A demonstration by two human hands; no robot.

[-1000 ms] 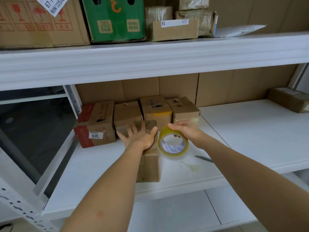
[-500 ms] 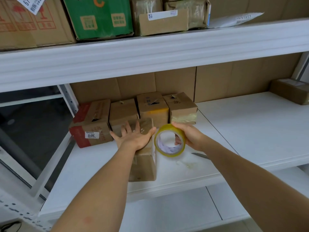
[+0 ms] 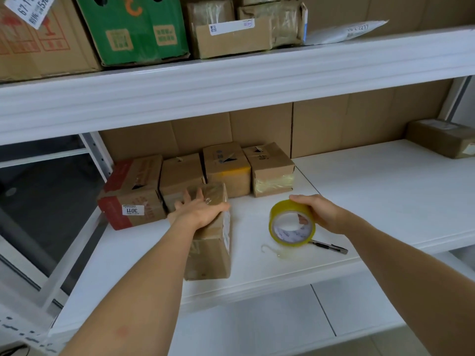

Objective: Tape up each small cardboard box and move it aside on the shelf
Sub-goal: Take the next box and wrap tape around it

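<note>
From the head camera, the left hand (image 3: 199, 210) lies flat with fingers spread on top of a small cardboard box (image 3: 209, 242) standing lengthwise on the white shelf (image 3: 385, 191), pressing it down. To its right, well apart from that box, the right hand (image 3: 320, 214) curls over the top of a yellow tape roll (image 3: 291, 223), gripping it upright with its lower edge at or just above the shelf; I cannot tell which. Just below the roll lie a crumpled scrap of clear tape (image 3: 279, 253) and a dark utility knife (image 3: 330, 247). Beyond the left hand's fingertips a row of four small boxes (image 3: 226, 173) stands against the cardboard backing; several show open slits on top, so they seem untaped, though the rightmost carries a band of yellowish tape across its front. The box under the palm looks glossy, probably wrapped, so moving it aside appears next, with the row left.
</note>
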